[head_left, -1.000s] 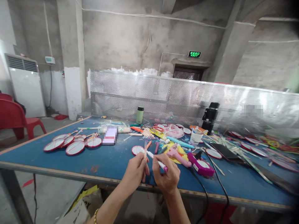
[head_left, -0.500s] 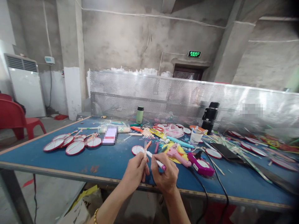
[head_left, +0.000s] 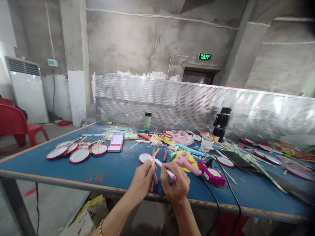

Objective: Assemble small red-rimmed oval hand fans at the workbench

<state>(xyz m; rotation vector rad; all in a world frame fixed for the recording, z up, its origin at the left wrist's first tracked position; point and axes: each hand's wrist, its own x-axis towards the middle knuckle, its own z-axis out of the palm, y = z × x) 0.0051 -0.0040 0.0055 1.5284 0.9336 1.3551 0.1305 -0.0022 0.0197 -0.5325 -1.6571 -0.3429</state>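
Observation:
Between the fingers of my left hand (head_left: 145, 175) a flat wooden stick (head_left: 153, 158) stands nearly upright. My right hand (head_left: 176, 182) is closed on a white marker pen (head_left: 168, 170) with a purple end, its tip pointing up and left close to the stick. Whether the tip touches the stick I cannot tell. Just behind my left hand lies a round white disc (head_left: 145, 157) with a red rim, partly covered by the fingers. A pink glue gun (head_left: 187, 163) rests on a yellow piece to the right of my right hand.
Several red-rimmed discs (head_left: 79, 155) lie at the left beside a phone (head_left: 115, 143). Behind are a green bottle (head_left: 147, 121), loose sticks (head_left: 155, 139) and scissors. At the right are a white cup (head_left: 206, 144), a purple device (head_left: 212, 172), cables and a black flask (head_left: 221, 124).
My right hand has shifted slightly to the right with the marker pen. The left hand and the wooden stick have hardly moved.

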